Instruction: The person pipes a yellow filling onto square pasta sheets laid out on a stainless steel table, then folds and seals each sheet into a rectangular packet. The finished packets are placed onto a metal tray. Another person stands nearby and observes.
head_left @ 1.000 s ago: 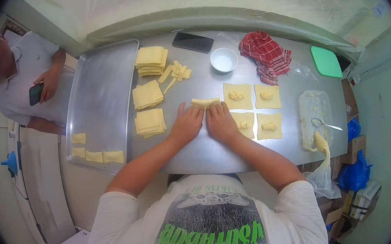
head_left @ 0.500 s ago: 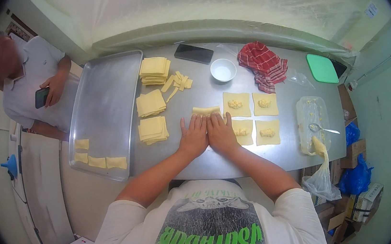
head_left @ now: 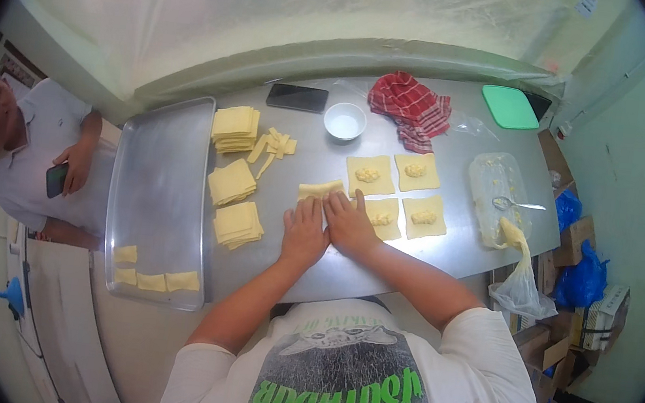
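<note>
A: Where to look first?

B: At the folded dough strip [head_left: 320,190], lying near the middle of the tabletop [head_left: 319,157], with the filled dough squares [head_left: 416,170] just to the right and the plain dough sheets [head_left: 231,183] piled well apart to the left. Far edge in plain sight, near edge covered by the left hand [head_left: 304,238] and right hand [head_left: 350,225].

A: How to press it well?

B: Evenly, in all likelihood. Start at the middle, work out toward both ends, bear down on the near edge only. Best to keep the force light enough to avoid splitting, and to lift straight up rather than drag, for fear of stretching the strip.

A: Any risk close by?

B: Possibly the lower-left filled square [head_left: 383,218], right beside the right hand and partly hidden by it. Touching or apart, impossible to tell. Better to keep clear of it.

A: And the fingers [head_left: 307,209]?

B: On the left, stretched nearly straight and laid on the strip's near side. On the right, likewise extended, with the outermost one splayed away from the rest.

A: Anything gripped?

B: Nothing visibly grasped on either side; just dough touched from above. Undersides out of sight.
</note>
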A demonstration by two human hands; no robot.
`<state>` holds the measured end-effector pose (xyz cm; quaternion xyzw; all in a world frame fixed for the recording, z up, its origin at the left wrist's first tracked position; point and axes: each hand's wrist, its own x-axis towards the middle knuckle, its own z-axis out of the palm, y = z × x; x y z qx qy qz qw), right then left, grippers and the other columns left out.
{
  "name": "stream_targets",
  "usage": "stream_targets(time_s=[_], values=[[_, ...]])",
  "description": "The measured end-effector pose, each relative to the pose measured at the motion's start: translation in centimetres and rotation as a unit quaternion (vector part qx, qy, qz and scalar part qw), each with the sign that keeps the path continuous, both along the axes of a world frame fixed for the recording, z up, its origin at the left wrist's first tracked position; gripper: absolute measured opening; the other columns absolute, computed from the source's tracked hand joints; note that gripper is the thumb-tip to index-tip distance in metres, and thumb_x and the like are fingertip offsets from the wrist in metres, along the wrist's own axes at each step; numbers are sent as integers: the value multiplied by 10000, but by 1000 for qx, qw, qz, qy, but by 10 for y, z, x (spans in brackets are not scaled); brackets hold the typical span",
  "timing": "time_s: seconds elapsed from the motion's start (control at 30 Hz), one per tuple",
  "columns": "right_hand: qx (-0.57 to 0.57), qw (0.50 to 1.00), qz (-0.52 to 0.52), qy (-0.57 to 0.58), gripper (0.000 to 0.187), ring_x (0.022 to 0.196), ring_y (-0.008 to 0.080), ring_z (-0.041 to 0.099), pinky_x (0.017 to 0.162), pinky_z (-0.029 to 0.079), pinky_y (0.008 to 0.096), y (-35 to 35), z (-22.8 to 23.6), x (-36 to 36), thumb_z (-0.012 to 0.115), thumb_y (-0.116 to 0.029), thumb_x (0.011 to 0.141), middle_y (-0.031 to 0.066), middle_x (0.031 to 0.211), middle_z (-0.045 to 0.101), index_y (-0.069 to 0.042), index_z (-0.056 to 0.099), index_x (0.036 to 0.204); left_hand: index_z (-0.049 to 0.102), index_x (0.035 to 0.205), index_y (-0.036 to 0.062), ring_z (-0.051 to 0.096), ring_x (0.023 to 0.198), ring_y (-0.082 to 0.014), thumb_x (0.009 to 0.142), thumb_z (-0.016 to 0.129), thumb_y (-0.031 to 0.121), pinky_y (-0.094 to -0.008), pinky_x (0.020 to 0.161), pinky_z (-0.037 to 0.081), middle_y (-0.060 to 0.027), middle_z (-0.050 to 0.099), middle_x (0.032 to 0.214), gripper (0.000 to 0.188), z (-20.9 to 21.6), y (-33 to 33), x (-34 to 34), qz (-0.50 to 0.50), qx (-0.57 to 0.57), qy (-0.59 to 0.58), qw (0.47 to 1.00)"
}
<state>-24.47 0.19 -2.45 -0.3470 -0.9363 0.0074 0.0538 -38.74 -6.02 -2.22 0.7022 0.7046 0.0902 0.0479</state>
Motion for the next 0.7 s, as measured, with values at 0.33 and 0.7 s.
stream_targets(time_s=[0.33, 0.7], values=[[-19, 999, 18, 26, 602, 1426, 285, 426, 1184, 227, 638, 3, 13, 4, 581, -230, 914, 182, 1471, 503, 9, 489, 1458, 407, 1521, 2, 376, 1443, -288, 936, 613, 437, -594, 1102, 268, -171, 458, 1514, 757, -4, -2, -3, -12, -27, 27, 999], [-18, 1000, 17, -14, 625, 1472, 322, 373, 1215, 194, 615, -1, 11, 3, 583, -231, 923, 211, 1516, 462, 6, 458, 1487, 431, 1479, -28, 374, 1436, -350, 918, 649, 380, -588, 1138, 251, -206, 435, 1509, 727, -6, -7, -6, -24, 25, 4, 999]])
